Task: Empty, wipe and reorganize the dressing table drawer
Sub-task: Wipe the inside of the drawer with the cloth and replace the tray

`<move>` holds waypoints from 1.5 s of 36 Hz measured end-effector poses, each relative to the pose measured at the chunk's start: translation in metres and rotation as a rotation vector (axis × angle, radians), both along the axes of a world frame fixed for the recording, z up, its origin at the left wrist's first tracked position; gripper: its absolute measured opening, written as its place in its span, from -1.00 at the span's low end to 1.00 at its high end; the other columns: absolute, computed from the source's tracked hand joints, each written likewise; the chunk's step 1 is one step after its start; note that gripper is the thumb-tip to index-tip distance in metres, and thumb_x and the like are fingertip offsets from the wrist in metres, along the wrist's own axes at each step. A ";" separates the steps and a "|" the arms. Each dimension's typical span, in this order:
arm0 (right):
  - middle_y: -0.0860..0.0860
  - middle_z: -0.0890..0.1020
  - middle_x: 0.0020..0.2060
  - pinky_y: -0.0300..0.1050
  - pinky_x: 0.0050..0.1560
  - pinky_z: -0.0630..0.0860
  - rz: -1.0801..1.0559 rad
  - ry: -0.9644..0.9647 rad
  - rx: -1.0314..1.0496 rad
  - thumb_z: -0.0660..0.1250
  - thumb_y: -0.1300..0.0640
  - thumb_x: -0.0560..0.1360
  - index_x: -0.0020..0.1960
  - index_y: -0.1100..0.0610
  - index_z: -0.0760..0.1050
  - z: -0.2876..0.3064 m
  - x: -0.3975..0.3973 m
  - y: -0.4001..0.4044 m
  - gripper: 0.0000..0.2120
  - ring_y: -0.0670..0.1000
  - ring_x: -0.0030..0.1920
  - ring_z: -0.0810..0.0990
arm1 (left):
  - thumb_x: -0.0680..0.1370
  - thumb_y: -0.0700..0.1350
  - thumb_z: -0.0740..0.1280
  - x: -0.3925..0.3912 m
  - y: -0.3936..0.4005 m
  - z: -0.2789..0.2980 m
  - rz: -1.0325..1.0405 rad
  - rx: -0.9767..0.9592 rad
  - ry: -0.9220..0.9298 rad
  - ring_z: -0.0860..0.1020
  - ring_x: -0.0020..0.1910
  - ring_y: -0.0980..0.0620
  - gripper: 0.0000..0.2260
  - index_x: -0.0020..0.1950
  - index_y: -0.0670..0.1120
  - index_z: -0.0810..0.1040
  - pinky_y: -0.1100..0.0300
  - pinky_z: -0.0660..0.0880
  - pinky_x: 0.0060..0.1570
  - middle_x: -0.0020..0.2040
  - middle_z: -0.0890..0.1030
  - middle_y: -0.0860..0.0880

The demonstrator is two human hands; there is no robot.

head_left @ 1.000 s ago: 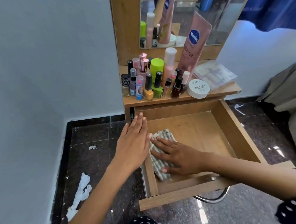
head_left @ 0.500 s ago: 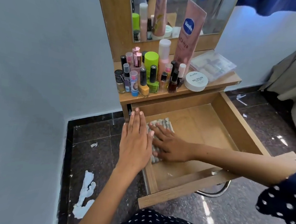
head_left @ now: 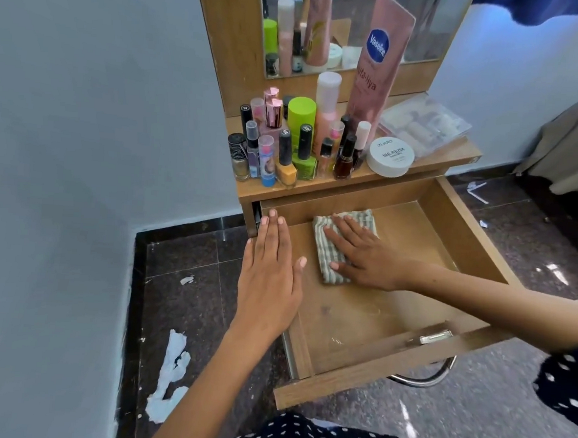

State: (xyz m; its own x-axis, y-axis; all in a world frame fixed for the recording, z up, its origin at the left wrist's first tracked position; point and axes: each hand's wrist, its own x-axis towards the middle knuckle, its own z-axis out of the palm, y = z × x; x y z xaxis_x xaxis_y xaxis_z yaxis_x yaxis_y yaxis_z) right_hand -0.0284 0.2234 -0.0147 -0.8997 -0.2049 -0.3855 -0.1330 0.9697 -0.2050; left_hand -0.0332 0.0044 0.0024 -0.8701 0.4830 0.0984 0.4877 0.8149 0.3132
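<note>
The cloth (head_left: 342, 244) lies flat on the floor of the open drawer (head_left: 376, 314), toward its back left. The right hand (head_left: 363, 255) presses it down, fingers (head_left: 336, 237) spread flat on top, gripping nothing. The left hand (head_left: 269, 279) rests flat and empty on the drawer's left wall, apart from the cloth.
</note>
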 end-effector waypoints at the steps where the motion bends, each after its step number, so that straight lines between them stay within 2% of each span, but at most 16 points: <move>1: 0.06 -0.30 0.53 0.08 0.54 -0.18 -0.014 0.003 0.005 -0.15 -0.35 0.54 0.55 0.04 -0.29 0.000 0.000 -0.002 -0.25 0.06 0.52 -0.34 | 0.57 0.14 -0.27 0.000 0.000 0.000 0.001 0.000 0.000 -0.32 0.49 0.05 -0.39 0.55 -0.13 -0.22 0.15 -0.33 0.39 0.54 -0.26 -0.05; 2: 0.06 -0.30 0.53 0.08 0.54 -0.18 -0.021 0.006 0.002 -0.08 -0.25 0.60 0.55 0.05 -0.29 0.000 0.001 -0.003 -0.30 0.06 0.52 -0.34 | 0.56 0.14 -0.28 0.001 0.000 0.000 0.001 0.003 -0.001 -0.32 0.49 0.05 -0.39 0.55 -0.13 -0.22 0.15 -0.32 0.39 0.54 -0.26 -0.05; 4: 0.05 -0.29 0.53 0.08 0.54 -0.17 -0.012 0.012 -0.016 -0.05 -0.20 0.62 0.55 0.04 -0.28 0.000 0.002 -0.006 -0.33 0.05 0.52 -0.34 | 0.56 0.15 -0.28 0.002 0.001 0.000 0.002 0.017 -0.003 -0.31 0.50 0.05 -0.39 0.55 -0.13 -0.22 0.15 -0.31 0.39 0.54 -0.27 -0.05; 7: 0.05 -0.28 0.54 0.08 0.54 -0.18 0.013 0.017 -0.017 -0.18 -0.32 0.54 0.55 0.04 -0.27 0.000 0.000 -0.016 -0.27 0.05 0.53 -0.32 | 0.57 0.14 -0.26 0.004 0.001 0.000 -0.001 0.031 -0.006 -0.31 0.50 0.05 -0.40 0.54 -0.13 -0.22 0.15 -0.29 0.41 0.55 -0.26 -0.06; 9: 0.06 -0.26 0.54 0.06 0.52 -0.19 0.040 0.033 -0.009 -0.26 -0.34 0.46 0.55 0.05 -0.26 -0.001 -0.002 -0.025 -0.22 0.06 0.53 -0.30 | 0.57 0.13 -0.26 0.003 0.001 0.000 -0.006 0.031 -0.009 -0.30 0.50 0.05 -0.40 0.54 -0.13 -0.22 0.15 -0.27 0.42 0.55 -0.25 -0.06; 12: 0.08 -0.21 0.55 0.06 0.51 -0.20 0.102 0.068 -0.040 -0.13 -0.24 0.56 0.55 0.07 -0.23 -0.002 -0.006 -0.044 -0.31 0.08 0.54 -0.27 | 0.55 0.12 -0.28 0.003 0.001 0.001 -0.011 0.027 -0.009 -0.28 0.51 0.04 -0.39 0.55 -0.14 -0.19 0.13 -0.25 0.44 0.56 -0.23 -0.08; 14: 0.09 -0.19 0.55 0.06 0.51 -0.21 0.114 0.073 -0.086 0.00 -0.10 0.63 0.56 0.08 -0.21 -0.002 -0.009 -0.056 -0.37 0.07 0.54 -0.26 | 0.54 0.13 -0.30 0.003 0.001 0.001 -0.008 0.013 -0.002 -0.28 0.51 0.03 -0.37 0.55 -0.15 -0.18 0.13 -0.25 0.45 0.56 -0.22 -0.08; 18: 0.11 -0.21 0.55 0.09 0.52 -0.22 0.137 0.065 -0.116 0.02 -0.01 0.65 0.56 0.10 -0.22 0.000 -0.008 -0.063 -0.39 0.06 0.53 -0.29 | 0.54 0.13 -0.31 0.002 0.001 0.000 -0.005 0.002 -0.001 -0.28 0.51 0.04 -0.37 0.55 -0.15 -0.18 0.12 -0.24 0.45 0.56 -0.23 -0.07; 22: 0.14 -0.28 0.53 0.09 0.49 -0.26 0.196 -0.060 -0.098 0.07 0.00 0.64 0.55 0.14 -0.25 0.006 0.007 -0.062 -0.34 -0.02 0.43 -0.43 | 0.57 0.11 -0.28 0.003 0.000 0.000 -0.004 0.007 0.000 -0.29 0.51 0.04 -0.41 0.55 -0.14 -0.21 0.11 -0.25 0.45 0.55 -0.25 -0.07; 27: 0.16 -0.35 0.50 0.08 0.48 -0.31 0.317 -0.242 -0.110 0.09 0.00 0.64 0.53 0.16 -0.33 0.016 0.034 -0.058 -0.29 0.11 0.48 -0.44 | 0.60 0.09 -0.23 0.003 -0.001 -0.002 0.000 0.002 -0.008 -0.33 0.50 0.06 -0.43 0.54 -0.14 -0.25 0.11 -0.28 0.44 0.54 -0.29 -0.05; 31: 0.10 -0.34 0.50 -0.04 0.46 -0.34 0.366 -0.367 -0.156 0.05 0.04 0.66 0.55 0.10 -0.24 0.024 0.052 -0.050 -0.39 0.02 0.46 -0.45 | 0.57 0.12 -0.27 0.003 -0.001 -0.003 -0.004 0.005 -0.018 -0.31 0.50 0.04 -0.40 0.54 -0.14 -0.24 0.09 -0.26 0.44 0.55 -0.28 -0.07; 34: 0.11 -0.30 0.52 -0.08 0.47 -0.32 0.398 -0.368 -0.171 0.04 0.06 0.66 0.56 0.09 -0.14 0.025 0.049 -0.045 -0.44 0.02 0.47 -0.42 | 0.57 0.12 -0.27 0.002 -0.001 -0.004 -0.001 -0.001 -0.020 -0.30 0.51 0.03 -0.39 0.54 -0.15 -0.23 0.08 -0.26 0.44 0.55 -0.27 -0.07; 39: 0.08 -0.28 0.52 -0.18 0.44 -0.31 0.416 -0.358 -0.174 0.04 0.05 0.66 0.56 0.07 -0.07 0.024 0.045 -0.032 -0.47 0.00 0.48 -0.39 | 0.58 0.11 -0.26 0.004 -0.001 -0.002 0.000 0.006 -0.023 -0.29 0.51 0.02 -0.41 0.54 -0.16 -0.22 0.06 -0.24 0.45 0.55 -0.26 -0.09; 45: -0.11 -0.34 0.48 -0.22 0.43 -0.33 0.282 -0.369 -0.093 0.09 -0.01 0.64 0.52 -0.13 -0.06 0.038 0.050 0.016 -0.47 -0.14 0.45 -0.39 | 0.56 0.12 -0.26 0.004 -0.001 -0.002 0.003 0.014 -0.015 -0.29 0.51 0.03 -0.39 0.55 -0.16 -0.21 0.08 -0.27 0.43 0.55 -0.25 -0.08; 49: -0.12 -0.36 0.46 -0.09 0.51 -0.26 0.243 -0.329 -0.014 0.13 -0.06 0.61 0.47 -0.21 -0.13 0.043 0.052 0.039 -0.44 -0.10 0.48 -0.38 | 0.57 0.12 -0.26 0.003 0.000 -0.003 0.012 -0.001 -0.005 -0.30 0.51 0.02 -0.39 0.55 -0.15 -0.21 0.08 -0.27 0.43 0.55 -0.26 -0.08; 54: -0.09 -0.40 0.44 -0.03 0.52 -0.23 0.264 -0.285 0.003 0.13 -0.12 0.60 0.45 -0.22 -0.21 0.036 0.052 0.020 -0.39 -0.04 0.47 -0.41 | 0.62 0.09 -0.17 0.003 0.000 0.000 0.015 0.004 -0.024 -0.31 0.50 0.02 -0.42 0.55 -0.16 -0.23 0.08 -0.29 0.43 0.54 -0.28 -0.08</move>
State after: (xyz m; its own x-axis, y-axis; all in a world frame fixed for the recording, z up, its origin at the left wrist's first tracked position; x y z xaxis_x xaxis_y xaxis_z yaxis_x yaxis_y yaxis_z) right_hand 0.0232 0.2437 0.0211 -0.6731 -0.4134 -0.6132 -0.3162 0.9105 -0.2666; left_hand -0.0301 0.0040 0.0024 -0.8793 0.4696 0.0792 0.4679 0.8208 0.3277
